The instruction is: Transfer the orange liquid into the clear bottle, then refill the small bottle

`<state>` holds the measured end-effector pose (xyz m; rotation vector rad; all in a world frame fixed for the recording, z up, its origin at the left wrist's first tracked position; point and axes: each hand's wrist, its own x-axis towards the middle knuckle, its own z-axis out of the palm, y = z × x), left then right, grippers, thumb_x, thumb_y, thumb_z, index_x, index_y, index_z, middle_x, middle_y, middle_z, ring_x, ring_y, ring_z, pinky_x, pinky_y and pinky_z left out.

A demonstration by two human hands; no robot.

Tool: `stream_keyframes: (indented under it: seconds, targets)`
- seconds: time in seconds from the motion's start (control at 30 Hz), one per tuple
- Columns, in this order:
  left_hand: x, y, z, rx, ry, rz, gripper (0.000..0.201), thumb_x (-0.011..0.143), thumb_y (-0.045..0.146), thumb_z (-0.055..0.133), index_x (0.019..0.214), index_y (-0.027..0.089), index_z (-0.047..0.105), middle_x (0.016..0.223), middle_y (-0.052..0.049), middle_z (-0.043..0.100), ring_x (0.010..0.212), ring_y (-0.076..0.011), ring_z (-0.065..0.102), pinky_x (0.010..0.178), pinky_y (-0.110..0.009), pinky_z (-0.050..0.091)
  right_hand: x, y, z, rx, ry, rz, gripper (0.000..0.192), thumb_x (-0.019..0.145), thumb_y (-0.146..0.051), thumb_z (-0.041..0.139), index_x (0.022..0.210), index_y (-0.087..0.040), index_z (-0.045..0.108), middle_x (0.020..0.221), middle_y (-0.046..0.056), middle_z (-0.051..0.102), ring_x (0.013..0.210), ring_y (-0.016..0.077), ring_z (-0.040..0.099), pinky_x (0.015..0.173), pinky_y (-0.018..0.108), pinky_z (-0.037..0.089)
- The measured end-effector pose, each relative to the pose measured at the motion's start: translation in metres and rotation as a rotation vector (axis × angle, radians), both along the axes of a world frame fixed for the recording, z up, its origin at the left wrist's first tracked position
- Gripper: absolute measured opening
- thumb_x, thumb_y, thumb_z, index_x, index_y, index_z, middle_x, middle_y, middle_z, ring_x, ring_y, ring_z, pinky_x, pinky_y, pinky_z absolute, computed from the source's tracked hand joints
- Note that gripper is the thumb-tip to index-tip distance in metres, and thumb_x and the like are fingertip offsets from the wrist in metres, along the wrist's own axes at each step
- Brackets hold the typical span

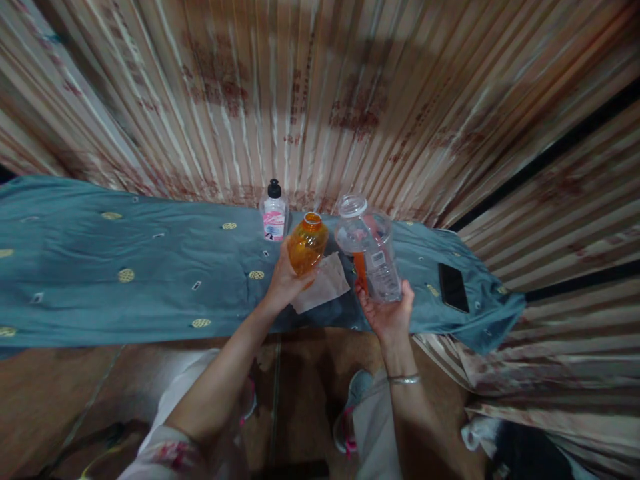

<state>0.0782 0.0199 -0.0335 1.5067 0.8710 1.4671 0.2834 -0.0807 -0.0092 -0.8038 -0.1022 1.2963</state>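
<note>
My left hand [287, 280] is wrapped round an amber see-through bottle [306, 247], whose uncapped mouth points up. In my right hand [385, 313] a larger clear plastic bottle [383, 267] rests, gripped near its base, with an orange label strip and a barcode on it. That bottle leans a little to the left and its neck is uncapped. Between the two hands a pale sheet, like paper or a wipe [325, 285], lies on the cloth. Behind my left hand stands a clear bottle with a black cap and pink label [274, 217].
A teal patterned cloth [165, 267] covers the long narrow table. To the right lies a black phone [453, 288]. A striped curtain [300, 100] hangs close behind the table, and a dark bundle [530, 450] is on the floor at lower right.
</note>
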Motion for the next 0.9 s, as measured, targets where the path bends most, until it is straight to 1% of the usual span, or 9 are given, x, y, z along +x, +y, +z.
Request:
stream_keyframes:
  seconds: [0.13, 0.23, 0.3, 0.43, 0.53, 0.63, 0.77, 0.83, 0.9]
  targets:
    - [0.000, 0.001, 0.002, -0.023, 0.002, -0.028, 0.098, 0.064, 0.037, 0.087, 0.146, 0.032, 0.034, 0.148, -0.010, 0.049, 0.137, -0.0287, 0.050, 0.117, -0.049, 0.039, -0.005, -0.003, -0.001, 0.012, 0.007, 0.016, 0.051, 0.081, -0.059, 0.054, 0.108, -0.017, 0.068, 0.093, 0.013, 0.076, 0.082, 0.0220, 0.073, 0.066, 0.032, 0.061]
    - [-0.002, 0.001, 0.001, -0.046, 0.015, -0.005, 0.101, 0.063, 0.045, 0.087, 0.147, 0.031, 0.034, 0.149, -0.011, 0.047, 0.138, -0.0309, 0.048, 0.118, -0.051, 0.037, -0.011, -0.005, 0.000, 0.012, 0.024, 0.043, 0.054, 0.081, -0.060, 0.054, 0.109, -0.016, 0.067, 0.095, 0.014, 0.075, 0.082, 0.0225, 0.072, 0.067, 0.033, 0.061]
    - [-0.006, 0.000, 0.001, -0.051, 0.018, 0.027, 0.101, 0.064, 0.052, 0.085, 0.148, 0.030, 0.033, 0.154, -0.012, 0.041, 0.144, -0.0319, 0.041, 0.121, -0.052, 0.031, -0.015, -0.007, 0.003, 0.018, 0.036, 0.073, 0.056, 0.081, -0.061, 0.054, 0.111, -0.015, 0.066, 0.095, 0.014, 0.075, 0.083, 0.0222, 0.072, 0.066, 0.032, 0.061]
    - [-0.029, -0.010, 0.008, -0.015, 0.004, 0.132, 0.092, 0.079, 0.063, 0.071, 0.152, 0.029, 0.026, 0.165, -0.011, 0.023, 0.155, -0.0295, 0.018, 0.126, -0.052, 0.014, -0.029, -0.010, 0.012, 0.056, 0.053, 0.102, 0.058, 0.082, -0.062, 0.053, 0.114, -0.014, 0.064, 0.094, 0.014, 0.074, 0.082, 0.0218, 0.071, 0.065, 0.031, 0.060]
    - [-0.052, -0.024, 0.020, 0.078, 0.013, 0.205, 0.093, 0.080, 0.069, 0.065, 0.153, 0.029, 0.024, 0.167, -0.011, 0.017, 0.156, -0.0300, 0.010, 0.126, -0.051, 0.008, -0.043, -0.015, 0.019, 0.066, 0.081, 0.192, 0.061, 0.083, -0.063, 0.050, 0.115, -0.013, 0.063, 0.094, 0.015, 0.074, 0.081, 0.0217, 0.070, 0.063, 0.031, 0.060]
    - [-0.066, -0.047, 0.035, 0.129, 0.018, 0.184, 0.092, 0.080, 0.073, 0.061, 0.153, 0.029, 0.026, 0.165, -0.012, 0.022, 0.156, -0.0319, 0.014, 0.126, -0.052, 0.012, -0.065, -0.020, 0.021, 0.062, 0.116, 0.276, 0.062, 0.083, -0.065, 0.049, 0.116, -0.014, 0.063, 0.094, 0.014, 0.074, 0.082, 0.0219, 0.069, 0.062, 0.032, 0.060]
    - [-0.067, -0.085, 0.050, 0.172, -0.055, 0.075, 0.097, 0.076, 0.081, 0.057, 0.153, 0.030, 0.027, 0.163, -0.012, 0.026, 0.155, -0.0323, 0.018, 0.126, -0.048, 0.018, -0.103, -0.027, 0.017, 0.035, 0.188, 0.334, 0.061, 0.084, -0.063, 0.051, 0.116, -0.012, 0.064, 0.097, 0.015, 0.074, 0.081, 0.0211, 0.070, 0.065, 0.032, 0.060]
    - [-0.065, -0.102, 0.052, 0.187, -0.079, 0.002, 0.100, 0.074, 0.079, 0.062, 0.153, 0.030, 0.026, 0.161, -0.013, 0.031, 0.153, -0.0325, 0.025, 0.125, -0.048, 0.023, -0.125, -0.029, 0.014, 0.012, 0.214, 0.334, 0.057, 0.085, -0.061, 0.051, 0.112, -0.012, 0.066, 0.094, 0.014, 0.075, 0.080, 0.0217, 0.071, 0.064, 0.031, 0.060]
    - [-0.068, -0.113, 0.053, 0.138, -0.077, -0.024, 0.106, 0.069, 0.069, 0.076, 0.153, 0.031, 0.023, 0.155, -0.014, 0.040, 0.147, -0.0324, 0.037, 0.120, -0.047, 0.033, -0.145, -0.031, 0.011, 0.030, 0.235, 0.333, 0.045, 0.090, -0.054, 0.048, 0.110, -0.018, 0.066, 0.091, 0.009, 0.076, 0.080, 0.0205, 0.071, 0.065, 0.031, 0.060]
